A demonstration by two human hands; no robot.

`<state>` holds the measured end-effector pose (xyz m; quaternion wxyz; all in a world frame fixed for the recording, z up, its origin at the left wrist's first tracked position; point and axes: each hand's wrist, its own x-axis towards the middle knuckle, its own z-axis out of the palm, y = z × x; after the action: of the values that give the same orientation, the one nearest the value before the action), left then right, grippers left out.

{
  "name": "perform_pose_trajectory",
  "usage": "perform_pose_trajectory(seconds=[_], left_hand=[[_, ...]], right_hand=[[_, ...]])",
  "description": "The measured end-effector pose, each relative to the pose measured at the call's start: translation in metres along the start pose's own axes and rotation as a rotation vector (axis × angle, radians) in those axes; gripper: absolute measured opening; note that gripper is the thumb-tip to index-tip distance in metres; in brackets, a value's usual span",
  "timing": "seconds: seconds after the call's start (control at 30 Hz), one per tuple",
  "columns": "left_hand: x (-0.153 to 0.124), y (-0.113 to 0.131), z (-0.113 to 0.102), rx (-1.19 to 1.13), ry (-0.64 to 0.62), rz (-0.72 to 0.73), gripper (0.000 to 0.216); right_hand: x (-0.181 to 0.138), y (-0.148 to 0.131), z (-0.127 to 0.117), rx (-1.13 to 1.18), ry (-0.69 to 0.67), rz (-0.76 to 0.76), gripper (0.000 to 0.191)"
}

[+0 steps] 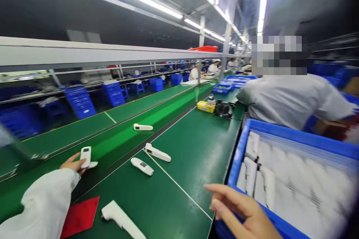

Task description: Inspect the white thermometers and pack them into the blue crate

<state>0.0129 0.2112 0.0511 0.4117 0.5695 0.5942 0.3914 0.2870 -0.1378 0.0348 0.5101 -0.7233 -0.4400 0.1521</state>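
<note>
Head view: left hand (72, 163) holds a light, stiff white plastic handheld device (85, 156), easiest gripped at its wide head; right hand (238, 209) is open above a blue plastic crate (294, 140).

Five white handheld devices (157, 152) on green belt (182, 149). Two hands: left hand (73, 163) on one device, right hand (238, 209) holding none. One red mat (80, 216). One blue crate (288, 138). One co-worker (291, 101) nearby.

White handheld devices (157, 152) lie on a green, white-lined conveyor belt (182, 157).
</note>
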Motion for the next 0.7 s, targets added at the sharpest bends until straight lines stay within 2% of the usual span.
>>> perform_pose_trajectory(seconds=[0.07,0.17,0.23,0.33,0.43,0.53,0.6,0.63,0.7], left_hand=[[0.002,-0.007,-0.004,-0.077,0.033,-0.028,0.024],[-0.011,-0.012,-0.003,-0.166,0.015,-0.005,0.044],[-0.034,-0.012,0.002,-0.191,-0.053,0.042,0.055],[-0.088,-0.014,0.014,-0.202,-0.198,0.102,0.062],[-0.144,-0.019,0.025,-0.116,-0.428,0.175,0.058],[-0.182,-0.027,0.029,0.068,-0.504,0.425,0.044],[-0.196,-0.032,0.031,0.146,-0.499,0.566,0.046],[-0.201,-0.035,0.033,0.142,-0.468,0.573,0.051],[-0.208,-0.04,0.038,0.046,-0.332,0.446,0.065]], right_hand=[[0.011,0.002,0.039,0.159,-0.162,0.029,0.034],[0.034,-0.004,0.095,0.432,-0.379,0.07,0.044],[0.048,-0.013,0.128,0.591,-0.456,0.15,0.049],[0.06,-0.028,0.162,0.803,-0.522,0.323,0.056],[0.054,-0.038,0.173,1.058,-0.631,0.442,0.058],[0.037,-0.04,0.166,1.222,-0.603,0.529,0.049],[0.025,-0.041,0.157,1.248,-0.536,0.573,0.045],[0.02,-0.041,0.154,1.247,-0.523,0.581,0.045],[0.013,-0.042,0.149,1.224,-0.528,0.581,0.047]])
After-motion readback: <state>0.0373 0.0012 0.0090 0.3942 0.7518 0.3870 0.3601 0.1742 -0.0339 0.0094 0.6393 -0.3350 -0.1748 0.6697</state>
